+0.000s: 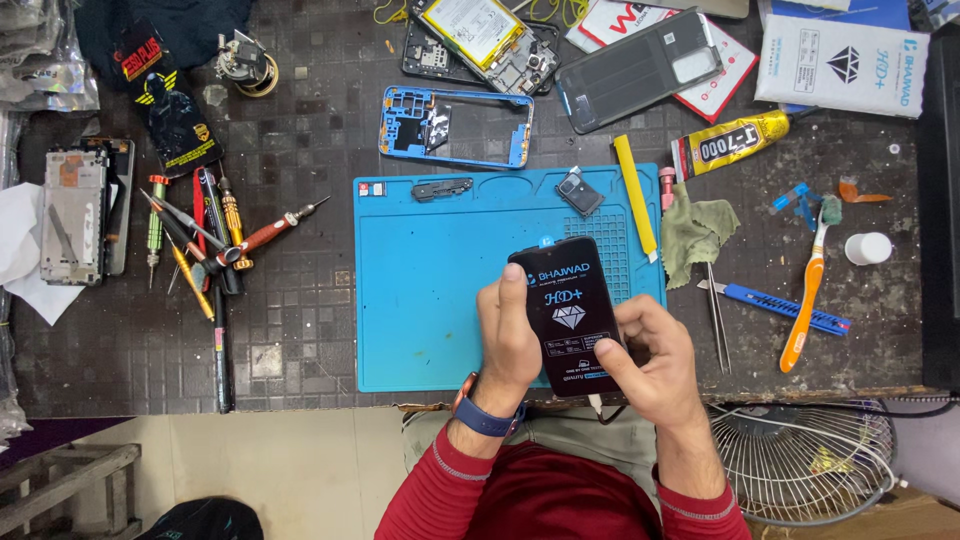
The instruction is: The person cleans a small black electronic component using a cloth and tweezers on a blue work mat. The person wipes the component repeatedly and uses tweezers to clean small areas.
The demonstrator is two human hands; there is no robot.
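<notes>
A black phone screen panel (570, 305) with a printed protective film is held over the blue work mat (430, 290). My left hand (507, 335) grips its left edge, thumb lying up the side. My right hand (652, 355) holds the lower right corner, with the thumb pressed on the panel's bottom edge. A thin cable hangs from the panel's underside near my lap.
On the dark bench lie a blue phone frame (455, 127), an opened phone (495, 45), a back cover (640, 68), a glue tube (728, 143), a yellow pry stick (635, 195), a green cloth (695, 228), tweezers (717, 315), a toothbrush (808, 290) and screwdrivers (205, 240). A fan (805, 460) sits below right.
</notes>
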